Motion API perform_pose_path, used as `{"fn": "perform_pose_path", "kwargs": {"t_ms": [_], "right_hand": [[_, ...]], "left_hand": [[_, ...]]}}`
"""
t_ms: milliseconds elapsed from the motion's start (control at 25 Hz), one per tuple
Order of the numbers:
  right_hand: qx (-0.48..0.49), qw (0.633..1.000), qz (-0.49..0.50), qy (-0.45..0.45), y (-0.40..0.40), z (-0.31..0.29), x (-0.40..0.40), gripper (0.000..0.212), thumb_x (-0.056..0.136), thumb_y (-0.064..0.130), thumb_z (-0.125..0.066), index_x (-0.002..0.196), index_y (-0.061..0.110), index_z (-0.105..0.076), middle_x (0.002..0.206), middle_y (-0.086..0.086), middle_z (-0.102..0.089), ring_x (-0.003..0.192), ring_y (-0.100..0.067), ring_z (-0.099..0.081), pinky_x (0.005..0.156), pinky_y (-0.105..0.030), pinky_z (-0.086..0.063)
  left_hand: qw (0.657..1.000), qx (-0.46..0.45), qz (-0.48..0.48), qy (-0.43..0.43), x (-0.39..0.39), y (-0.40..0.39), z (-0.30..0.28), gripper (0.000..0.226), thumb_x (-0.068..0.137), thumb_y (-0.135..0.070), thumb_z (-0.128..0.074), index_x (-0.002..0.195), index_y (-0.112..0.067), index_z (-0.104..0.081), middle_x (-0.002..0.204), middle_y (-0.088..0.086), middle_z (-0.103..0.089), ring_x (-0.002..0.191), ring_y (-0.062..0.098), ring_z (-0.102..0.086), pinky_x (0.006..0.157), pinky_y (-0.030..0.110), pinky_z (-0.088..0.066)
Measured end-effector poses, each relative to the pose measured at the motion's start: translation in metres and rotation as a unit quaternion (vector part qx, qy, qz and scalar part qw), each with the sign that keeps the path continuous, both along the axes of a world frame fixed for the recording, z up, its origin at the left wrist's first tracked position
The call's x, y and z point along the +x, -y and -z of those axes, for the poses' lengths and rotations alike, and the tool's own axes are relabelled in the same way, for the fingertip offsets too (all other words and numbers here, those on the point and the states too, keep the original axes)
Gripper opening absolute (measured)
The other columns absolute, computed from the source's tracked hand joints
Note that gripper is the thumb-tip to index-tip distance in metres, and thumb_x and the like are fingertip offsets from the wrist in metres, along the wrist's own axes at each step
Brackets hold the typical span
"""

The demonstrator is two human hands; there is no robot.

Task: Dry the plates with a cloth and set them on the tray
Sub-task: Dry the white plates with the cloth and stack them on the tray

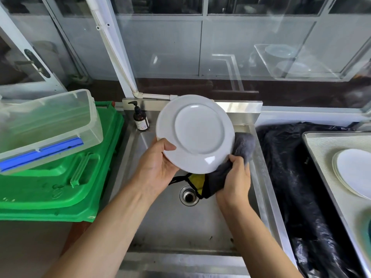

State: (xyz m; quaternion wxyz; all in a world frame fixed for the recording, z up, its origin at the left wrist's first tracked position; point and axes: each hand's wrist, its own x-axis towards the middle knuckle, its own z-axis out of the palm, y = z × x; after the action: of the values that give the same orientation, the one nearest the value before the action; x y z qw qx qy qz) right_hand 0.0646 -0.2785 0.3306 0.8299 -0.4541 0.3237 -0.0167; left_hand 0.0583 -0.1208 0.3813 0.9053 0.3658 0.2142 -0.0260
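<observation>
Over the sink [200, 227], the left hand [158, 167] grips a white plate [195, 133], underside showing; the right hand [234, 177] clutches the grey cloth [244, 145] against its rim. Drying seems underway; dried plates [355, 171] already lie on the tray [321, 143], far right.

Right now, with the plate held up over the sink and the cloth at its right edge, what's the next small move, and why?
Probably sweep the grey cloth across the plate. The left hand grips the plate's lower left rim, underside toward the camera, and the right hand pinches the cloth at the lower right rim only, so most of the surface looks unwiped. The tray with stacked plates waits to the right.
</observation>
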Motion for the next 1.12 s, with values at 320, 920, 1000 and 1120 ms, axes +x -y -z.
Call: {"fn": "perform_pose_path", "kwargs": {"t_ms": [320,920,1000,1120], "right_hand": [[0.012,0.994,-0.039,-0.098,-0.004,-0.003,-0.010,0.019,0.089,0.024,-0.065,0.107,0.021,-0.072,0.090,0.001,-0.079,0.088,-0.017,-0.075,0.075,-0.033,-0.059],[-0.491,0.772,-0.222,0.338,0.017,-0.030,0.049,0.058,0.090,0.020,-0.046,0.147,0.030,-0.054,0.161,0.006,-0.041,0.145,0.002,-0.034,0.119,-0.021,-0.030],[-0.518,0.702,-0.257,0.415,0.007,-0.025,0.042,0.059,0.093,0.021,-0.045,0.152,0.018,-0.048,0.165,0.000,-0.033,0.154,-0.012,-0.026,0.126,-0.045,-0.023],[-0.496,0.638,-0.303,0.505,0.001,0.002,0.014,0.056,0.098,0.022,-0.043,0.153,0.009,-0.045,0.166,-0.007,-0.032,0.155,-0.024,-0.025,0.123,-0.057,-0.025]], "left_hand": [[1.000,0.025,0.014,-0.001,0.000,-0.001,0.001,0.064,0.076,0.011,-0.045,0.136,-0.010,-0.055,0.134,0.016,-0.063,0.123,0.036,-0.061,0.108,0.056,-0.044],[0.976,0.196,0.091,-0.025,-0.014,0.011,-0.014,0.034,0.074,0.019,-0.038,0.086,-0.005,-0.059,0.092,0.017,-0.054,0.087,0.027,-0.050,0.070,0.033,-0.040],[0.980,0.188,0.065,-0.029,-0.011,0.014,-0.016,0.035,0.073,0.019,-0.036,0.091,0.000,-0.059,0.093,0.019,-0.056,0.088,0.029,-0.054,0.078,0.038,-0.043],[0.986,0.159,0.019,-0.037,0.001,0.002,-0.021,0.041,0.078,0.018,-0.038,0.110,0.006,-0.061,0.097,0.026,-0.060,0.090,0.033,-0.060,0.085,0.041,-0.047]]}}
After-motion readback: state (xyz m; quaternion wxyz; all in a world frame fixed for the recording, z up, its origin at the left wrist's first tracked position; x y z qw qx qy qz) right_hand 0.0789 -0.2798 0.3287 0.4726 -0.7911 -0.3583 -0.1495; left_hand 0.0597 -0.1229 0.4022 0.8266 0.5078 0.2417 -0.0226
